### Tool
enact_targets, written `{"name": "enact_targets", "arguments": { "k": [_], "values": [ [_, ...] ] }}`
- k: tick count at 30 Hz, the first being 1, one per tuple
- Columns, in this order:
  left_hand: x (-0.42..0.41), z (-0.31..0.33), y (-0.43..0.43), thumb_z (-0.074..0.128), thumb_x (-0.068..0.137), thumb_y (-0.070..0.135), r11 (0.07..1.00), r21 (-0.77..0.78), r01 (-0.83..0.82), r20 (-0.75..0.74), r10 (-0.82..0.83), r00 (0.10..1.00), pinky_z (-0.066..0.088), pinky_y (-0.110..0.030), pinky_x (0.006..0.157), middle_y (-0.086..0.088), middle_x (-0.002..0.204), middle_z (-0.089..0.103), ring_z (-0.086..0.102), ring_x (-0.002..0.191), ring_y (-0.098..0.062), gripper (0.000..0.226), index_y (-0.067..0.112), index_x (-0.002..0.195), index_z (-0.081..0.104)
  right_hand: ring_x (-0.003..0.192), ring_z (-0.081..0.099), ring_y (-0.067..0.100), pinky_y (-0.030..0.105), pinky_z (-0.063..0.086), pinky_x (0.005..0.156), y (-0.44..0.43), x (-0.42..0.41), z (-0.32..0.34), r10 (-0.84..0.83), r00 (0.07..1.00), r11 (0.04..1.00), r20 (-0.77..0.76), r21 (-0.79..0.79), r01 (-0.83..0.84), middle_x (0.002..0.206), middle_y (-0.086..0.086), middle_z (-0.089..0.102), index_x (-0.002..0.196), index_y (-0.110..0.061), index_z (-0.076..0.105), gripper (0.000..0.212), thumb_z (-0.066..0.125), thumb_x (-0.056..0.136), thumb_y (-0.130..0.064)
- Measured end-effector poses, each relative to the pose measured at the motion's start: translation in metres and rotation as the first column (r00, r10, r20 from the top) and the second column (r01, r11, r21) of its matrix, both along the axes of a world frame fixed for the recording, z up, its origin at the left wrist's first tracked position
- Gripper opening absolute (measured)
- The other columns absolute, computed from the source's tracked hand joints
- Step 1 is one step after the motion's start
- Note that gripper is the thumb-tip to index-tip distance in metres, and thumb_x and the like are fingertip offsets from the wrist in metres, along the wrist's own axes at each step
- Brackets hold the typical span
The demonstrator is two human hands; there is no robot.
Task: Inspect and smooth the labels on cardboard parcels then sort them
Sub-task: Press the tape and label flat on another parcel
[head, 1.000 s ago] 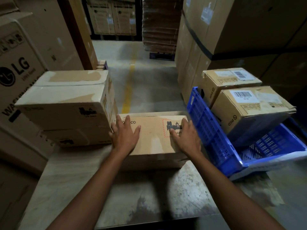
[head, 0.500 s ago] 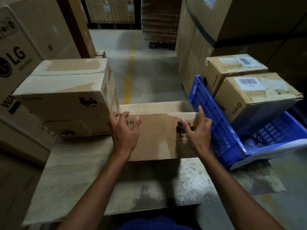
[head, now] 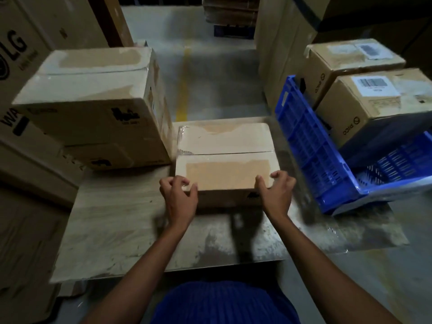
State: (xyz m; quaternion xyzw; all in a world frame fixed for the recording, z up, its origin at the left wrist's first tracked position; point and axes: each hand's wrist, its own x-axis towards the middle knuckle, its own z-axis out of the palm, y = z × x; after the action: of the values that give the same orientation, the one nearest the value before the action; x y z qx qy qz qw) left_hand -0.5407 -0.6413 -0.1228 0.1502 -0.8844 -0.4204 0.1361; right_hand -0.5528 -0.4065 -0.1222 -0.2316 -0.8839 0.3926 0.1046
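Observation:
A flat cardboard parcel (head: 224, 146) lies on the worktable (head: 121, 230), its taped flap side facing up and no label showing on top. My left hand (head: 178, 198) grips its near left corner with curled fingers. My right hand (head: 275, 194) grips the near right corner the same way. A blue plastic crate (head: 311, 146) leans tilted at the right, holding a parcel with a barcode label (head: 374, 108). Behind that one sits another labelled parcel (head: 346, 61).
A big cardboard box (head: 93, 94) is stacked on a flatter box (head: 109, 157) at the table's left, touching the parcel's far left side. Tall cartons (head: 21, 66) line the left; more stacks (head: 280, 43) stand at the right. A floor aisle with a yellow line (head: 183, 85) runs ahead.
The parcel has been tipped over towards the far side: its printed face no longer shows and the taped flap side is up. Both hands moved from the top to its near corners.

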Motion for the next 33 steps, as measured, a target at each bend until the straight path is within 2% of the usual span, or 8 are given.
{"name": "enact_targets", "arguments": {
  "k": [2,5,10,14,18,24,28,33],
  "values": [
    [0.001,0.002,-0.002,0.077,0.082,0.010,0.999,-0.040,0.019,0.001,-0.019,1.000,0.031,-0.016,0.083,-0.012,0.107,0.046,0.049,0.102,-0.029,0.017,0.009,0.087,0.061,0.129,0.049,0.040,0.059,0.034,0.113,-0.010,-0.004,-0.002,0.044,0.999,0.970,-0.011,0.241,-0.040,0.139,0.021,0.045,0.110,-0.012,0.059,0.029,0.067,0.089,-0.031],
    [0.005,0.004,-0.008,0.074,0.081,0.007,0.976,-0.200,0.092,-0.062,-0.106,0.992,0.037,-0.026,0.081,-0.010,0.103,0.049,0.048,0.101,-0.029,0.012,0.010,0.086,0.063,0.151,0.023,0.040,0.066,0.008,0.115,-0.037,-0.006,-0.001,0.259,0.966,0.824,0.015,0.518,-0.229,0.158,0.022,0.033,0.115,-0.012,0.060,0.034,0.065,0.088,-0.032],
    [-0.016,0.004,-0.013,0.056,0.085,0.020,0.847,-0.435,0.305,-0.101,-0.383,0.918,0.040,-0.050,0.108,-0.021,0.129,0.057,0.045,0.132,-0.041,0.027,0.007,0.105,0.068,0.153,0.018,0.036,0.054,0.027,0.118,-0.086,-0.010,-0.004,0.656,0.746,0.627,0.115,0.468,-0.623,0.165,0.019,0.022,0.144,-0.010,0.047,0.057,0.039,0.098,-0.043],
    [-0.039,0.004,-0.019,0.026,0.091,0.039,0.743,-0.465,0.481,0.174,-0.456,0.873,0.022,-0.051,0.121,-0.016,0.163,0.025,0.016,0.152,-0.032,0.067,0.010,0.148,0.046,0.155,0.010,0.032,0.056,0.019,0.121,-0.104,-0.026,-0.001,0.677,0.686,0.525,0.267,0.478,-0.704,0.167,0.015,0.016,0.157,-0.018,0.031,0.072,0.013,0.095,-0.049],
    [-0.044,-0.012,-0.028,0.018,0.095,0.039,0.714,-0.464,0.524,0.247,-0.464,0.851,0.023,-0.047,0.122,-0.013,0.165,0.018,0.011,0.154,-0.028,0.067,0.013,0.155,0.033,0.156,-0.005,0.030,0.056,0.003,0.122,-0.103,-0.036,0.001,0.660,0.649,0.468,0.379,0.468,-0.749,0.169,0.011,0.001,0.162,-0.026,0.014,0.080,-0.002,0.090,-0.057],
    [-0.047,-0.003,-0.024,0.014,0.094,0.041,0.692,-0.506,0.514,0.301,-0.417,0.858,0.033,-0.047,0.116,-0.009,0.162,0.029,0.022,0.151,-0.025,0.068,0.017,0.153,0.038,0.153,0.022,0.032,0.057,0.020,0.116,-0.098,-0.044,0.004,0.678,0.647,0.462,0.349,0.481,-0.745,0.164,0.012,0.026,0.157,-0.025,0.032,0.078,0.011,0.090,-0.059],
    [-0.058,0.005,-0.026,0.023,0.090,0.042,0.668,-0.566,0.483,0.277,-0.397,0.875,0.039,-0.045,0.099,-0.004,0.148,0.049,0.042,0.136,-0.023,0.062,0.022,0.138,0.056,0.127,0.051,0.033,0.051,0.040,0.097,-0.096,-0.051,0.000,0.685,0.687,0.467,0.244,0.576,-0.671,0.141,0.009,0.054,0.136,-0.023,0.054,0.059,0.033,0.092,-0.056],
    [-0.080,0.024,-0.016,0.037,0.093,0.036,0.607,-0.663,0.439,0.273,-0.350,0.896,0.036,-0.041,0.085,0.001,0.113,0.059,0.049,0.111,-0.022,0.033,0.024,0.107,0.065,0.099,0.053,0.029,0.042,0.040,0.077,-0.098,-0.071,0.009,0.672,0.707,0.454,0.218,0.633,-0.627,0.112,0.005,0.059,0.108,-0.021,0.061,0.043,0.037,0.090,-0.052]
  ]
}}
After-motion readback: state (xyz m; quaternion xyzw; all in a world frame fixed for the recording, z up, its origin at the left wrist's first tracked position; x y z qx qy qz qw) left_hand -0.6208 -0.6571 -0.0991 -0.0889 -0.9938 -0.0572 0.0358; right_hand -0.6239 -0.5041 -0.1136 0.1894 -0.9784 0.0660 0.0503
